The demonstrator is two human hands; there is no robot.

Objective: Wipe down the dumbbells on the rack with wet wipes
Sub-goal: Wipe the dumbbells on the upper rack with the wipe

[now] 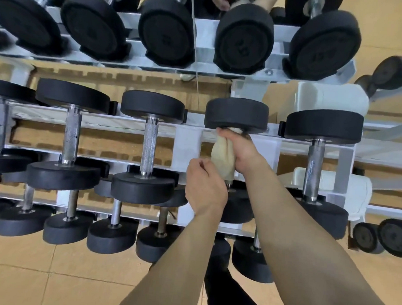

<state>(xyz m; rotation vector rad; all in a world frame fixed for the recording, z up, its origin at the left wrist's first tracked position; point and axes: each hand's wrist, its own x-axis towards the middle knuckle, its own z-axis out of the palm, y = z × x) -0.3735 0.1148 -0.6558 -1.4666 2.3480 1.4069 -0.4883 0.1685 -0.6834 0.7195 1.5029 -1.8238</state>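
Observation:
A black dumbbell (236,114) lies on the top tier of the white rack (189,140), fourth from the left. A cream wet wipe (221,159) is wrapped round its handle. My right hand (238,150) grips the wipe and the handle just below the far head. My left hand (204,187) is curled at the lower end of the wipe, over the near head, and seems to pinch the wipe's edge. The handle itself is hidden under wipe and hands.
More black dumbbells (149,147) with bare steel handles lie left and right on the same tier, smaller ones (112,231) on the lower tier. A mirror (201,25) behind the rack reflects the dumbbells. White rack posts (331,98) stand at the right. Tan floor lies below.

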